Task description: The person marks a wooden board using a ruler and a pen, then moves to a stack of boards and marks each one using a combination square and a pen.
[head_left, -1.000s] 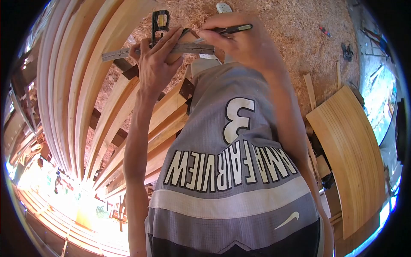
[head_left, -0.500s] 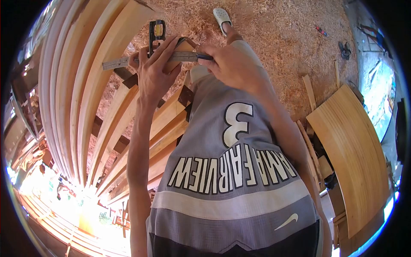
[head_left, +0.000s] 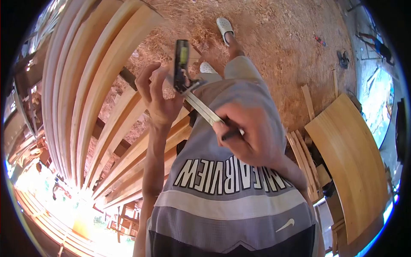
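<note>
At eleven o'clock, we've got the straight, black-headed metal square (head_left: pixel 198 103), our right hand (head_left: pixel 252 130) clamped round its slim end; at ten, our left hand (head_left: pixel 162 103) curls loosely, fingers apart.

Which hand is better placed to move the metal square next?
Probably the right hand: it grips the metal square by its blade, while the left hand looks open beside the square's head.

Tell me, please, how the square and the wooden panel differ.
The square is in the right hand, while the wooden panel is off to the right, in neither hand. The square is narrow; the wooden panel is far broader. The square has a black head and pale ruler; the wooden panel is tan.
</note>
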The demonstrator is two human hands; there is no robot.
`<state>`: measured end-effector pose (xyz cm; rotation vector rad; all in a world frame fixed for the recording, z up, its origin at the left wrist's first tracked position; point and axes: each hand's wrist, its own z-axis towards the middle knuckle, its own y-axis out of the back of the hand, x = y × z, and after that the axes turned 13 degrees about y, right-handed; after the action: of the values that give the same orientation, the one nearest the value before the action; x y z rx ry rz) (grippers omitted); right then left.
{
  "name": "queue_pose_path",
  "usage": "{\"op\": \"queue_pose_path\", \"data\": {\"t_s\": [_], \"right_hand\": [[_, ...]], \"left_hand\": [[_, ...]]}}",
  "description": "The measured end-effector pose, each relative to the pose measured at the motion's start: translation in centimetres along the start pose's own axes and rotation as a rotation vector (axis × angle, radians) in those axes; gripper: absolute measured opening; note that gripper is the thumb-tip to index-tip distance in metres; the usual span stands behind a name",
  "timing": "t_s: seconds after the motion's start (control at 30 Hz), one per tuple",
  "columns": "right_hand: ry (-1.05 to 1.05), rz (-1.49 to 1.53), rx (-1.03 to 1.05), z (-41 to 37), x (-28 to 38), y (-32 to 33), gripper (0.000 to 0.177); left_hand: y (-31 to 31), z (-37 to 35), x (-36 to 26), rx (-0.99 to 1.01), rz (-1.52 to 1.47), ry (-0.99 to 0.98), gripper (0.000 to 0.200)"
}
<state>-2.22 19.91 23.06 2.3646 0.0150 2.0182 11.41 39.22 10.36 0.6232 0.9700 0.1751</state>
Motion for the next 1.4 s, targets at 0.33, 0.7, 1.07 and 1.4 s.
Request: {"op": "queue_pose_path", "data": {"t_s": [0.33, 0.7, 1.07, 1.4], "right_hand": [[0.323, -0.147, 0.045, -0.4, 2.9, -1.3, 0.02], [-0.056, -0.315, -0.3, 3.1, -2.8, 5.2, 0.018], [-0.096, 0.126, 0.195, 12.3, -3.5, 5.6, 0.052], [-0.016, 0.12, 0.339, 15.4, -3.0, 7.4, 0.036]], "left_hand": [[0.4, 0.0, 0.3, 0.163, 0.148, 0.181, 0.032], [-1.6, -0.1, 2.9, 0.088, -0.091, 0.248, 0.037], [-1.4, -0.4, 2.7, 0.196, -0.089, 0.3, 0.044], [-1.3, 0.8, 2.0, 0.302, 0.006, 0.494, 0.045]]}}
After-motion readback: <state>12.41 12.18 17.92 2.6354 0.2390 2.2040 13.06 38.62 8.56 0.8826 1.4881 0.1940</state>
